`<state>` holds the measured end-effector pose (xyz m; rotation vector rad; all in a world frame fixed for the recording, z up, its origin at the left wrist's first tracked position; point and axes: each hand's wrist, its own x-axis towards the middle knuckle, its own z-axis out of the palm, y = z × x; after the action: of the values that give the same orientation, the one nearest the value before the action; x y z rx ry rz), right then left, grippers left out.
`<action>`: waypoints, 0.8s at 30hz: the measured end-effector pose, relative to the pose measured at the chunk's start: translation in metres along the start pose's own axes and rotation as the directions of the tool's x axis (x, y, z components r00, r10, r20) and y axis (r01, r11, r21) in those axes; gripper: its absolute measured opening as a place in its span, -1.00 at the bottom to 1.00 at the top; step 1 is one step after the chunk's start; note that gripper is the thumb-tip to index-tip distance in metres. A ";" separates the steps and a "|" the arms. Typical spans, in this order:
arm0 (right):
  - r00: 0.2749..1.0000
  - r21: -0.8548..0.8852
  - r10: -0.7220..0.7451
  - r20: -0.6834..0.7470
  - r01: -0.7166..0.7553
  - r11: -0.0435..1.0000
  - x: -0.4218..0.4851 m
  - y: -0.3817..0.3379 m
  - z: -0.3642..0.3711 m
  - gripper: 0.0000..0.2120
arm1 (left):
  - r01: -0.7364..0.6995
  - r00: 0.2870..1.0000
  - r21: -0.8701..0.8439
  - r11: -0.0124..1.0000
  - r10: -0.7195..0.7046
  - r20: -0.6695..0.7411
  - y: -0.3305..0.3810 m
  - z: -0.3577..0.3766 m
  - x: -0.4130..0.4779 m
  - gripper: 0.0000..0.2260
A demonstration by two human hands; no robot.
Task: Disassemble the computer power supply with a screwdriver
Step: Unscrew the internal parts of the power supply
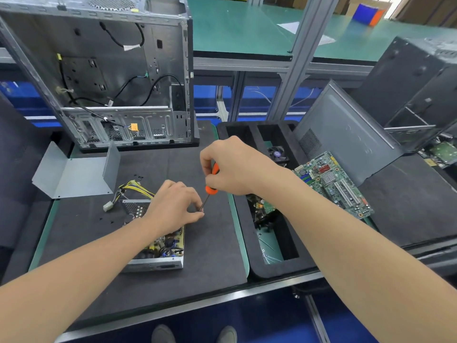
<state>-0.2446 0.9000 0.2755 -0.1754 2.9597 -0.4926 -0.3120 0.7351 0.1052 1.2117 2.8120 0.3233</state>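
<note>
Power supply: lower centre-left of frame, flat on the black mat. Lid off, circuit board and components exposed. Yellow and black cable bundle trails from its far end toward upper left and ends in a white plug.

Left hand: over the far right corner of the power supply. Fingers curled, thumb and fingertips pinched together around the lower end of the screwdriver shaft. Whether a screw sits between them cannot be told.

Right hand: centre of frame, above and right of the left hand. Fingers curled around the orange handle; the shaft slants down and left.

Bent grey metal cover: left of centre on the mat, apart from the power supply.

Gutted computer case: upper left, standing open, loose black cables inside.

Black foam tray: right of centre, holding a fan. Green motherboard lies across the tray's right edge. Grey side panel leans behind it.
</note>
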 end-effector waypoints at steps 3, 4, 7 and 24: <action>1.000 -0.018 0.007 0.002 -0.007 1.000 0.000 0.001 0.000 -0.86 | -0.005 0.999 0.076 0.997 0.009 -0.042 -0.006 -0.006 0.001 -0.84; 1.000 -0.025 0.012 0.005 -0.011 1.000 0.000 0.000 0.000 -0.84 | 0.011 0.997 0.074 0.997 -0.005 -0.079 -0.009 -0.011 0.001 -0.83; 1.000 -0.041 0.016 0.022 -0.015 0.999 0.005 -0.004 0.001 -0.83 | 0.104 0.969 -0.008 0.995 -0.103 -0.224 -0.026 -0.034 -0.008 -0.80; 0.979 -0.198 0.035 0.202 0.006 0.980 0.023 -0.056 0.032 -0.83 | 0.561 0.746 -0.474 0.678 -0.663 -0.066 -0.153 0.016 -0.135 -0.90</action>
<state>-0.2577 0.8345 0.2615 -0.2115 2.7999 -0.1641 -0.3257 0.5372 0.0532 0.0938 2.8838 1.0083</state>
